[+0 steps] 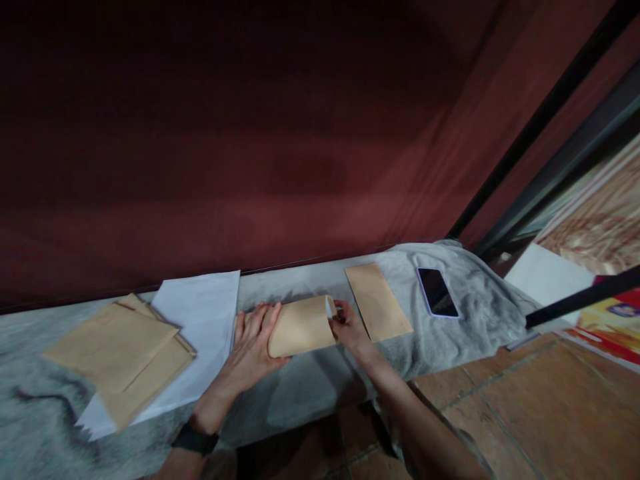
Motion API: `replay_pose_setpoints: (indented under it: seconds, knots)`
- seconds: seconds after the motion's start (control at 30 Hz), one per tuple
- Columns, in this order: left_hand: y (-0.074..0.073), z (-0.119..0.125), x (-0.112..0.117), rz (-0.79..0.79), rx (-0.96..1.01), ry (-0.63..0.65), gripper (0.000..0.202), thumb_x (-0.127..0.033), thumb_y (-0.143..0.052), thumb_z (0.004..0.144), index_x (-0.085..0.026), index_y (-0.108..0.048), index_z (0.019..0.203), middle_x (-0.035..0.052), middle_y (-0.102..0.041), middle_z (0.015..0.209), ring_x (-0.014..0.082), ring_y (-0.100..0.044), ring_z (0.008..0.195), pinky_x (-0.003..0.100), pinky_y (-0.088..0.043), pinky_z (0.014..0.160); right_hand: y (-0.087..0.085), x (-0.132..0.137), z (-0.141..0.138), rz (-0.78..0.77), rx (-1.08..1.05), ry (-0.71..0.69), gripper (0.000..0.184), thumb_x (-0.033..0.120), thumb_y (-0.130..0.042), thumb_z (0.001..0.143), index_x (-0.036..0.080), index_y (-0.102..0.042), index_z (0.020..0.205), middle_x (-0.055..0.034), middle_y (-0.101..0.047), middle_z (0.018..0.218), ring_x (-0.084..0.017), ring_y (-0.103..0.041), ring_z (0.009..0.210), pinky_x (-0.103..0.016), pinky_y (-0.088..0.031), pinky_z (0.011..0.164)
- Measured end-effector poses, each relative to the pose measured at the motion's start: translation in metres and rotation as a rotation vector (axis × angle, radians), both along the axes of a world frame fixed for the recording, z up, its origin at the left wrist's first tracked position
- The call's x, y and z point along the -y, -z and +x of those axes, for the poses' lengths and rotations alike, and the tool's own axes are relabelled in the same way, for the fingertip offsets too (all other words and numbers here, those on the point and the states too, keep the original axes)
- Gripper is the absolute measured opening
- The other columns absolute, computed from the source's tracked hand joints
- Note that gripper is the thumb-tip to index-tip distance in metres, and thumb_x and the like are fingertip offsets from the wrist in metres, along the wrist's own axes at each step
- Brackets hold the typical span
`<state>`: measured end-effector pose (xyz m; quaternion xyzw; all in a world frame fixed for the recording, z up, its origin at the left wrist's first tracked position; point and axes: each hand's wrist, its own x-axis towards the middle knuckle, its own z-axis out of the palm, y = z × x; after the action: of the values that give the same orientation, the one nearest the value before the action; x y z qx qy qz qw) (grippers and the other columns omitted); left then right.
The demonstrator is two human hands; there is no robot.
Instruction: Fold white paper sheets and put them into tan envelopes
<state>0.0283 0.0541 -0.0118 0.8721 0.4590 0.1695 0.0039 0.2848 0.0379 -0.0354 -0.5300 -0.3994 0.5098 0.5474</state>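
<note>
A brown envelope [303, 325] lies on the grey cloth [300, 387] in front of me. My left hand [253, 347] rests flat on its left end, fingers stretched out. My right hand [347, 327] pinches the envelope's right end, where a bit of white paper [329, 306] sticks out of the opening. A second brown envelope [377, 301] lies just right of my right hand.
A stack of brown envelopes [117, 353] lies on white sheets [200, 320] at the left. A dark phone [437, 292] rests on the cloth at the right. A dark red wall stands behind; tiled floor [500, 413] lies below the ledge.
</note>
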Motion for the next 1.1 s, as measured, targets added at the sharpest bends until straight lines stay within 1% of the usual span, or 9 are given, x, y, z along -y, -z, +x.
replay_pose_setpoints:
  seconds: [0.17,0.33,0.5,0.57,0.63,0.7,0.77,1.0,1.1]
  knots:
    - [0.000,-0.001,0.000,-0.028,0.005,0.029,0.114,-0.043,-0.079,0.074,-0.023,-0.011,0.165,0.0194,-0.035,0.163,0.0415,-0.028,0.153,0.066,-0.011,0.124,-0.015,0.004,0.002,-0.114,-0.130,-0.100,0.024,0.037,-0.077,0.066,0.019,-0.071,0.081,0.0022,-0.070,0.064,-0.016,-0.062,0.059,-0.026,-0.047,0.058]
    - [-0.008,0.000,0.002,-0.115,0.150,0.029,0.110,-0.048,-0.078,0.080,-0.029,-0.011,0.165,0.0163,-0.019,0.171,0.0407,-0.017,0.157,0.067,-0.009,0.124,-0.022,0.009,0.001,-0.116,-0.305,0.012,0.026,0.038,-0.080,0.060,0.019,-0.071,0.075,0.0000,-0.074,0.068,-0.018,-0.067,0.062,-0.027,-0.050,0.061]
    - [-0.016,0.024,0.012,-0.089,0.727,-0.306,0.086,-0.050,-0.069,0.090,-0.027,-0.027,0.162,0.0141,-0.027,0.167,0.0344,-0.023,0.156,0.056,-0.021,0.127,-0.023,0.008,-0.001,-0.127,-0.436,0.116,0.027,0.032,-0.076,0.059,0.022,-0.072,0.084,-0.0035,-0.079,0.084,-0.024,-0.074,0.079,-0.030,-0.054,0.066]
    - [-0.013,0.037,0.017,-0.231,1.031,-0.462,0.081,-0.047,-0.072,0.089,-0.027,-0.034,0.158,0.0142,-0.040,0.159,0.0322,-0.038,0.150,0.051,-0.036,0.122,-0.024,0.008,-0.004,-0.119,-0.456,0.141,0.029,0.029,-0.074,0.058,0.023,-0.072,0.087,-0.0025,-0.080,0.088,-0.024,-0.074,0.081,-0.030,-0.055,0.068]
    - [-0.009,0.050,0.024,-0.558,1.322,-0.558,0.069,-0.043,-0.073,0.089,-0.027,-0.044,0.150,0.0132,-0.059,0.142,0.0294,-0.056,0.136,0.047,-0.048,0.113,-0.026,0.010,-0.009,-0.113,-0.472,0.155,0.030,0.027,-0.073,0.058,0.024,-0.071,0.087,-0.0009,-0.079,0.087,-0.023,-0.073,0.081,-0.030,-0.055,0.068]
    - [-0.007,0.060,0.030,-0.964,1.531,-0.540,0.054,-0.039,-0.074,0.088,-0.020,-0.055,0.135,0.0144,-0.071,0.121,0.0292,-0.070,0.117,0.046,-0.057,0.102,-0.028,0.013,-0.016,-0.102,-0.494,0.159,0.030,0.026,-0.073,0.057,0.024,-0.070,0.087,0.0003,-0.079,0.085,-0.022,-0.072,0.080,-0.029,-0.055,0.069]
    - [-0.007,0.069,0.037,-1.219,1.623,-0.472,0.044,-0.034,-0.078,0.085,-0.016,-0.061,0.121,0.0149,-0.076,0.109,0.0289,-0.076,0.101,0.044,-0.062,0.092,-0.027,0.016,-0.025,-0.086,-0.516,0.145,0.031,0.025,-0.073,0.058,0.023,-0.070,0.088,0.0005,-0.078,0.086,-0.021,-0.071,0.080,-0.028,-0.054,0.069]
    - [-0.006,0.080,0.042,-1.280,1.649,-0.522,0.032,-0.016,-0.078,0.082,-0.015,-0.063,0.111,0.0114,-0.079,0.100,0.0236,-0.079,0.082,0.029,-0.064,0.069,-0.018,0.023,-0.046,-0.104,-0.400,0.088,0.030,0.030,-0.070,0.062,0.024,-0.067,0.090,0.0023,-0.074,0.080,-0.015,-0.063,0.065,-0.023,-0.044,0.054]
    - [-0.002,0.075,0.038,-1.257,1.598,-0.533,0.024,-0.016,-0.073,0.086,-0.015,-0.062,0.108,0.0089,-0.079,0.094,0.0203,-0.078,0.074,0.026,-0.062,0.063,-0.024,0.024,-0.043,-0.114,-0.353,0.052,0.034,0.032,-0.069,0.063,0.025,-0.067,0.096,-0.0005,-0.076,0.093,-0.018,-0.069,0.076,-0.026,-0.051,0.062]
